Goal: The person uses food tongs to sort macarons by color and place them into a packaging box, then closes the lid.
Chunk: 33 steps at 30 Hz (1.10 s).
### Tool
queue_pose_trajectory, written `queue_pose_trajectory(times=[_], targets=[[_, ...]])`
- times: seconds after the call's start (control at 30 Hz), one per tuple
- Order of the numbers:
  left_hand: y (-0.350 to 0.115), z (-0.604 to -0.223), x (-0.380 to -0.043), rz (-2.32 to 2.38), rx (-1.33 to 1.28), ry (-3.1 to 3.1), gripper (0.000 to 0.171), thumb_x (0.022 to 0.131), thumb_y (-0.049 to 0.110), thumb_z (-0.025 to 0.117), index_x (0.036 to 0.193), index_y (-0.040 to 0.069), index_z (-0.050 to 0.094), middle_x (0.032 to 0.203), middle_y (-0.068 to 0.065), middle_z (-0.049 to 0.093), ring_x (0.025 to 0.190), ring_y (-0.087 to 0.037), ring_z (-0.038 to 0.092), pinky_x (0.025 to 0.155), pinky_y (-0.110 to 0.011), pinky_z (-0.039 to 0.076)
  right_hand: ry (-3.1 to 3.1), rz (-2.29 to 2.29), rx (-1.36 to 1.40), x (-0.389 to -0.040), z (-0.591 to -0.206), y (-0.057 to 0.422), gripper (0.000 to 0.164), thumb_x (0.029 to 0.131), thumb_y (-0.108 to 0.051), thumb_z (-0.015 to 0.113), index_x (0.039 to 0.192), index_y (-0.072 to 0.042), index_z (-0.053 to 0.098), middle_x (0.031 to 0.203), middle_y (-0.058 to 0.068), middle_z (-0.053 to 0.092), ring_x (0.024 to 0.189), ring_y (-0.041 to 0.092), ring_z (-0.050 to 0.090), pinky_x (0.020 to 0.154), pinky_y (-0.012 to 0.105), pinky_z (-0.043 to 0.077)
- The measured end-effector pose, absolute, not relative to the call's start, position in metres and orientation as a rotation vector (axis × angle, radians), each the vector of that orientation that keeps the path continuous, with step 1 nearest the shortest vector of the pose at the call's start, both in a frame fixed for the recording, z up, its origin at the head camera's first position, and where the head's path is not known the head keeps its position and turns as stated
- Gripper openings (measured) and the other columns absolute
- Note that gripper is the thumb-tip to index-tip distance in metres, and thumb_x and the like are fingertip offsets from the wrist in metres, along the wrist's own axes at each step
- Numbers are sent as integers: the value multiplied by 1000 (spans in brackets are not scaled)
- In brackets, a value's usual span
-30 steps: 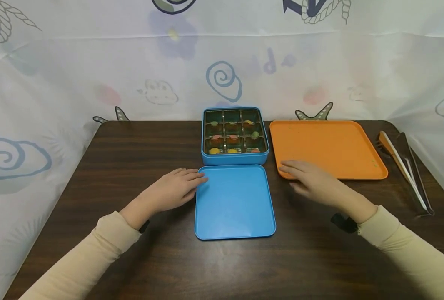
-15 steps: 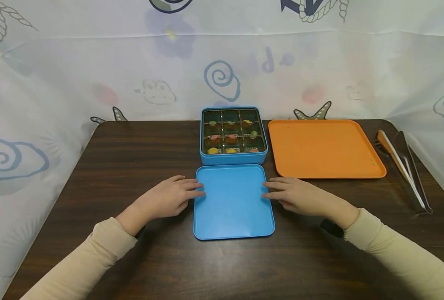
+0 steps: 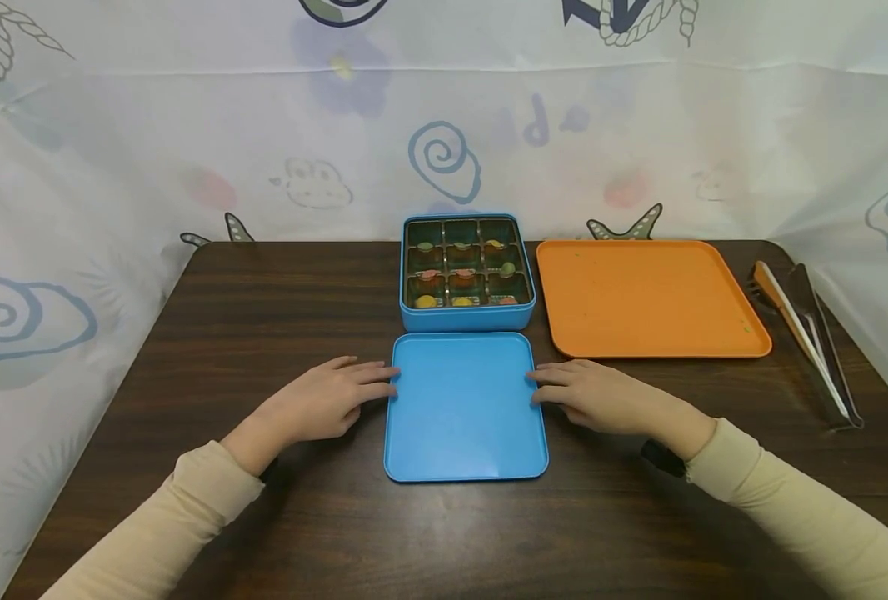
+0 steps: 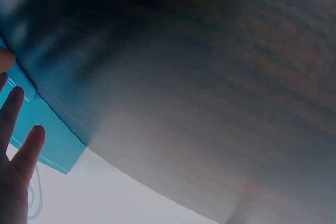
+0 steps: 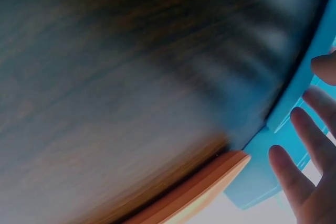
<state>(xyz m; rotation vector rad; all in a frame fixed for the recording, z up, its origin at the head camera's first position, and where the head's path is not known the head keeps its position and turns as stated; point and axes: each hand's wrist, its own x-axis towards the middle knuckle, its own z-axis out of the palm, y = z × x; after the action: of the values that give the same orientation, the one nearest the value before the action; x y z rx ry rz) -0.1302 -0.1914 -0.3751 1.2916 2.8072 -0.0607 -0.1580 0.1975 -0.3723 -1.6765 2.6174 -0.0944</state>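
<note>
A flat blue tray or lid (image 3: 465, 425) with a low rim lies on the dark table, in front of a blue box (image 3: 470, 319). At its left edge is my left hand (image 3: 320, 404), fingers extended and fingertips at the rim. My right hand (image 3: 612, 400) reaches the right edge the same way, palm down, holding nothing. In the left wrist view, spread fingers (image 4: 29, 153) show beside the blue edge. The right wrist view has the fingers (image 5: 310, 135) near the blue rim. Whether the fingertips press on it I cannot tell.
Small coloured pieces, yellow, pink and green, sit in the box's divided insert (image 3: 465, 275). An orange tray (image 3: 654, 300) stands right of the box. Long tongs (image 3: 819, 350) lie at the table's right side. Behind the table hangs a printed white cloth (image 3: 264, 108).
My right hand has come leftward from the orange tray's corner to the blue piece's right edge. My left hand has shifted slightly down and left. The blue piece has turned a little straighter.
</note>
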Motion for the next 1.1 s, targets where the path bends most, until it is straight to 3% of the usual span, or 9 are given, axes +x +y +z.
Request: queue_pose_trajectory(times=[0.4, 0.6, 0.73, 0.83, 0.93, 1.1], targets=[[-193, -355, -137, 510, 1127, 2847, 40, 79, -14, 58, 109, 12, 61, 123, -6, 64, 124, -27, 56, 99, -46, 48, 2573, -533, -1458, -165, -350, 199, 35, 84, 5, 65, 112, -12, 54, 131, 10, 58, 127, 33, 52, 94, 43, 51], [-183, -339, -145, 833, 888, 2765, 37, 81, -8, 65, 114, 7, 57, 123, -11, 61, 120, -30, 55, 95, -48, 50, 2602, -810, -1245, -178, -338, 199, 31, 84, 3, 65, 110, -5, 50, 118, 13, 61, 105, 27, 58, 85, 43, 53], [-175, -334, -155, 1103, 764, 2647, 44, 83, 0, 68, 122, 8, 50, 123, -12, 60, 119, -30, 56, 98, -51, 47, 2566, -1017, -1042, -188, -331, 196, 42, 88, 1, 62, 127, 0, 45, 123, 19, 58, 107, 34, 60, 89, 48, 53], [-170, -331, -163, 1273, 649, 2564, 44, 85, 3, 67, 123, 8, 45, 124, -13, 59, 119, -32, 57, 97, -51, 48, 2487, -1163, -878, -195, -326, 193, 58, 92, -2, 58, 143, -4, 32, 137, 19, 49, 117, 39, 57, 94, 50, 51], [-165, -329, -171, 1398, 523, 2545, 38, 87, 5, 65, 119, 7, 44, 117, -14, 56, 109, -29, 60, 91, -44, 52, 2434, -1281, -779, -204, -323, 189, 65, 93, -2, 56, 148, -9, 23, 135, 19, 47, 113, 38, 59, 94, 44, 53], [-159, -331, -185, 1628, 309, 2597, 45, 89, 5, 64, 129, 5, 45, 113, -12, 53, 103, -23, 60, 84, -27, 53, 2420, -1473, -641, -219, -321, 180, 55, 94, -2, 55, 141, -5, 28, 121, 17, 51, 102, 18, 60, 88, 27, 54]])
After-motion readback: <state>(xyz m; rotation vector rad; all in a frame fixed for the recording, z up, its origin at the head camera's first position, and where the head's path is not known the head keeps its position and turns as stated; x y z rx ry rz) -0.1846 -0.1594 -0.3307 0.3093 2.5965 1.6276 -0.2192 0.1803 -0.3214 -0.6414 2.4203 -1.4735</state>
